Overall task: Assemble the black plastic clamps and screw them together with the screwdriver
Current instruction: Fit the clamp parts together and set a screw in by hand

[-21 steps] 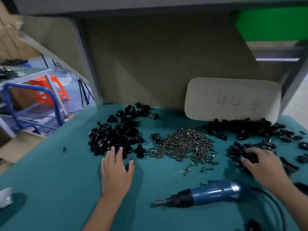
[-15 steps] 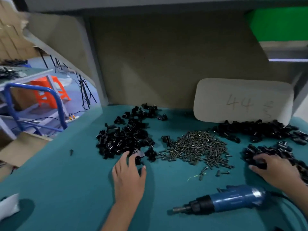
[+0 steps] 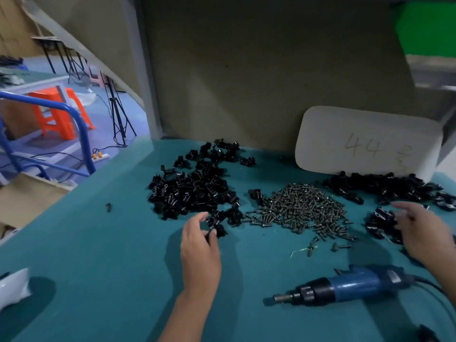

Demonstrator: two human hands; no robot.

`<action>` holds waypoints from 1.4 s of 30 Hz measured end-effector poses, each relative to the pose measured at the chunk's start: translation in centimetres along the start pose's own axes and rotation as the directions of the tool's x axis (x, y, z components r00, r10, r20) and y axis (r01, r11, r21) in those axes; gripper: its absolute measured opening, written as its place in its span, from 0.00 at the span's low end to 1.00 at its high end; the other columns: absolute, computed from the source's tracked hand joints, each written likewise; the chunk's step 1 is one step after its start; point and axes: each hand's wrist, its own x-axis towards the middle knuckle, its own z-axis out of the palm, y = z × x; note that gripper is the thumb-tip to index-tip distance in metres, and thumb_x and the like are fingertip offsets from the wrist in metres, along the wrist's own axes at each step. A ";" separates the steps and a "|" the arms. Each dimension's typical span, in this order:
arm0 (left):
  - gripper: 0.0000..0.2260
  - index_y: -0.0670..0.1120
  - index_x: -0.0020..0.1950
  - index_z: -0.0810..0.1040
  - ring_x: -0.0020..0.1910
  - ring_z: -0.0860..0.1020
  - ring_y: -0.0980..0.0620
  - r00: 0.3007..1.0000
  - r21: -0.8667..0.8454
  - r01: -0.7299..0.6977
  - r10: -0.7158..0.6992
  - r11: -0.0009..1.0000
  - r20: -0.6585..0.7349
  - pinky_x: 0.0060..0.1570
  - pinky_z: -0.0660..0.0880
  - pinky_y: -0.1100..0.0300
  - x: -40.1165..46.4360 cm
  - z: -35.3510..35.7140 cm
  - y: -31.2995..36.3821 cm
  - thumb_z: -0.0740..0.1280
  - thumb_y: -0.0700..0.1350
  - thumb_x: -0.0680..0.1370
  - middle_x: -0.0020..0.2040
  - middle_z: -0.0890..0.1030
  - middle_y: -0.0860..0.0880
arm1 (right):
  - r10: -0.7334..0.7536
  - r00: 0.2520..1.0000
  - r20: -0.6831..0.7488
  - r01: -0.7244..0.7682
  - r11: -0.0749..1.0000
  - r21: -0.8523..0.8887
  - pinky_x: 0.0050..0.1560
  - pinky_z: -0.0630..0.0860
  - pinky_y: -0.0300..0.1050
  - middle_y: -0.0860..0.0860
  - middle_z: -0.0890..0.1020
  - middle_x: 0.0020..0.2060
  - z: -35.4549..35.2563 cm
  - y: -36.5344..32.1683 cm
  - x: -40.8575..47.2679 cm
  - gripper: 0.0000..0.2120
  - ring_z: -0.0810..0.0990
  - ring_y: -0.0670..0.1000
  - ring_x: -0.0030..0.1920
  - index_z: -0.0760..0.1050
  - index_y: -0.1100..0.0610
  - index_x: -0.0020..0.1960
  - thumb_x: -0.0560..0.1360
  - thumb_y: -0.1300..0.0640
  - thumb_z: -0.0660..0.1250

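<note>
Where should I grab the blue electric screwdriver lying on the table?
Grip the blue body from above with the right hand. The screwdriver lies flat, its tip pointing left and its cord trailing right, so the thick middle is bare and nearest that hand.

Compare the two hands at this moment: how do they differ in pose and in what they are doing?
The left hand pinches a black clamp piece at the near edge of the left pile; the right hand is motion-blurred over the right pile, its grip unclear. The left hand's fingers are curled, the right hand's look more spread. Both are away from the screwdriver.
</note>
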 end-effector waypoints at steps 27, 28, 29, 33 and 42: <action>0.06 0.42 0.50 0.82 0.43 0.80 0.52 0.708 -0.695 0.686 0.021 0.213 0.705 0.36 0.77 0.63 -6.0 -0.7 5.7 0.69 0.38 0.75 0.50 0.83 0.46 | -0.149 0.706 0.692 -0.703 -0.261 0.661 0.48 0.83 0.43 0.59 0.84 0.50 1.4 -12.1 -17.0 0.27 0.86 0.51 0.46 0.76 0.61 0.64 0.67 0.75 0.63; 0.06 0.44 0.50 0.80 0.46 0.81 0.52 0.736 -0.713 0.630 0.057 0.308 0.675 0.40 0.78 0.62 -6.3 -0.6 5.7 0.71 0.41 0.75 0.55 0.84 0.47 | -0.153 0.705 0.692 -0.705 -0.259 0.661 0.49 0.83 0.42 0.59 0.85 0.53 1.4 -12.2 -17.2 0.26 0.86 0.51 0.48 0.77 0.61 0.65 0.68 0.73 0.65; 0.08 0.45 0.49 0.77 0.49 0.82 0.51 0.761 -0.726 0.557 0.101 0.404 0.641 0.45 0.79 0.60 -6.6 -0.4 5.6 0.73 0.44 0.74 0.60 0.84 0.47 | -0.157 0.707 0.690 -0.703 -0.262 0.661 0.49 0.83 0.41 0.58 0.85 0.55 1.4 -12.2 -17.3 0.25 0.86 0.51 0.49 0.77 0.61 0.65 0.69 0.72 0.66; 0.09 0.51 0.45 0.69 0.47 0.82 0.51 0.822 -0.741 0.293 0.237 0.604 0.517 0.51 0.77 0.63 -7.7 -0.3 5.9 0.70 0.48 0.78 0.49 0.85 0.47 | -0.151 0.722 0.675 -0.690 -0.224 0.688 0.45 0.82 0.36 0.55 0.86 0.56 1.4 -12.7 -17.6 0.19 0.86 0.47 0.47 0.85 0.57 0.58 0.68 0.63 0.71; 0.07 0.58 0.46 0.76 0.35 0.69 0.56 0.768 -0.738 0.359 0.268 0.571 0.581 0.37 0.70 0.65 -9.0 -0.2 5.1 0.64 0.51 0.69 0.44 0.78 0.55 | -0.134 0.789 0.600 -0.613 -0.230 0.755 0.38 0.81 0.40 0.50 0.86 0.51 1.7 -12.9 -18.2 0.14 0.86 0.48 0.45 0.87 0.51 0.51 0.66 0.56 0.76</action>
